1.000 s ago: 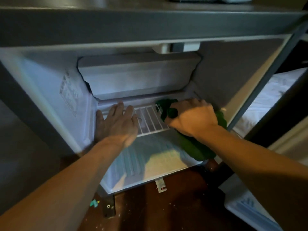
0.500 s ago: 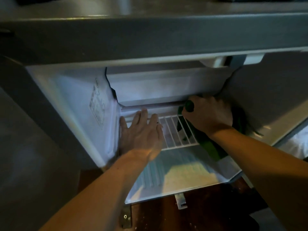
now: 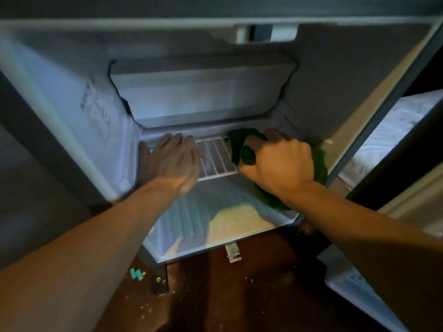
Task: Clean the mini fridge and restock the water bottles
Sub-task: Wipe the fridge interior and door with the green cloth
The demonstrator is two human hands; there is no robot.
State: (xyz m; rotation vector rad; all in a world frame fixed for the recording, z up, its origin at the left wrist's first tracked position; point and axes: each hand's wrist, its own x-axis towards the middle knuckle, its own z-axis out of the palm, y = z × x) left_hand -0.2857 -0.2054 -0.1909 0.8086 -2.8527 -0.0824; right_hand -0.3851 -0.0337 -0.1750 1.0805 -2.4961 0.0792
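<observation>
Both hands are inside the mini fridge (image 3: pixel 72 97), on its wire shelf (image 3: pixel 215 156). The right hand (image 3: pixel 278 161) is closed around a bunched green cloth (image 3: pixel 239 144). Half a second ago this hand was pushed deep into the back corner; now it has come forward again, with the knuckles near the front edge of the shelf. I judge this as one scrubbing stroke, back and forth. The cleaning step is in progress, and the restocking is not yet begun — no water bottle is visible anywhere.

The left hand (image 3: pixel 167 159) has not changed its place: it lies flat, with straight fingers, and presses on the left part of the shelf, probably to keep it steady.

Between the hands the shelf shows thin white parallel wires with gaps. The cloth is soft and crumpled; part of it bulges out in front of the right fingers, and part hangs under the right wrist. Above both hands there is a smooth, pale freezer flap (image 3: pixel 199 97) of plastic. Below the wrists the fridge floor (image 3: pixel 215 212) is ribbed white plastic, and nearer to the person is a dark wooden floor (image 3: pixel 239 295) with small pale crumbs.
</observation>
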